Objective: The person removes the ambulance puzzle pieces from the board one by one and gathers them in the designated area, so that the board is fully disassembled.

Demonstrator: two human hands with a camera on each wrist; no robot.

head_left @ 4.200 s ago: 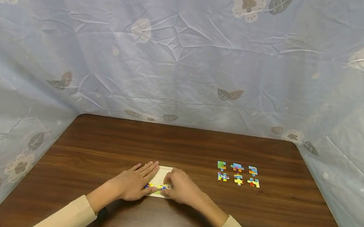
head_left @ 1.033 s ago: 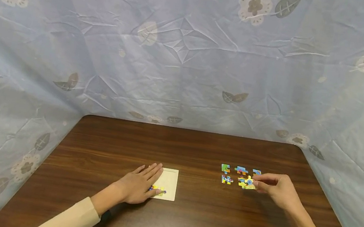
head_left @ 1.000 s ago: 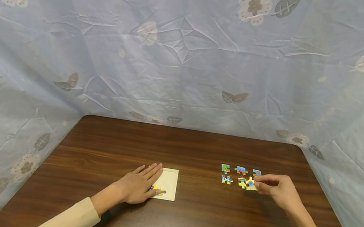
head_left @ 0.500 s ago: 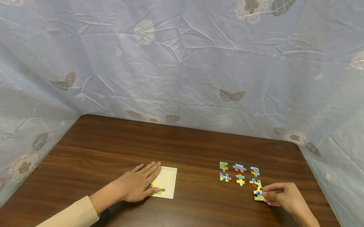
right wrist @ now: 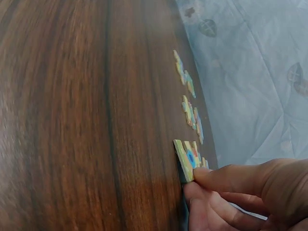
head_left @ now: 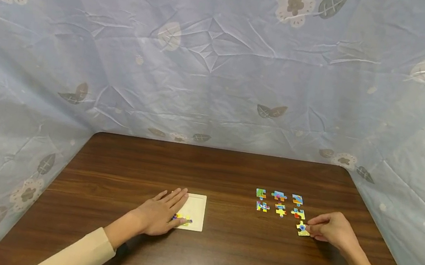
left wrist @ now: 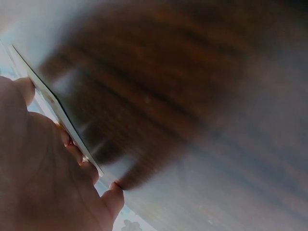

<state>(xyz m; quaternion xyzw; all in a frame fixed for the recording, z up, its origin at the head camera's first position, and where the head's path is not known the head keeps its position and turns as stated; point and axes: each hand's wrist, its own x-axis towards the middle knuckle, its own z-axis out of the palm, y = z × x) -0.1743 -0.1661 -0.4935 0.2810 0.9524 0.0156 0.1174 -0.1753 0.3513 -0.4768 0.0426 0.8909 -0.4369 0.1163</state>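
My left hand [head_left: 158, 216] lies with outstretched fingers on the left part of a cream puzzle tray [head_left: 198, 208]. Along the tray's lower edge a yellow and blue puzzle piece [head_left: 186, 217] shows, partly covered by the thumb. In the left wrist view the fingers reach over the edge of the tray [left wrist: 60, 110]. On the right, my right hand [head_left: 334, 231] pinches a yellow jigsaw piece with a blue circle [head_left: 301, 228] between thumb and fingers. Seen from the right wrist, that jigsaw piece [right wrist: 185, 159] is tilted, one edge raised off the tabletop.
Two rows of loose jigsaw pieces [head_left: 279, 196] lie on the brown wooden table [head_left: 218, 261], just beyond the right hand. One red and yellow piece [head_left: 298, 213] is nearest the held one. A patterned cloth [head_left: 220, 83] encloses the table at the back and sides.
My right hand left the tray and carried the jigsaw piece to the loose ones, then drew it right and nearer, below the rows. The left hand stays on the tray.
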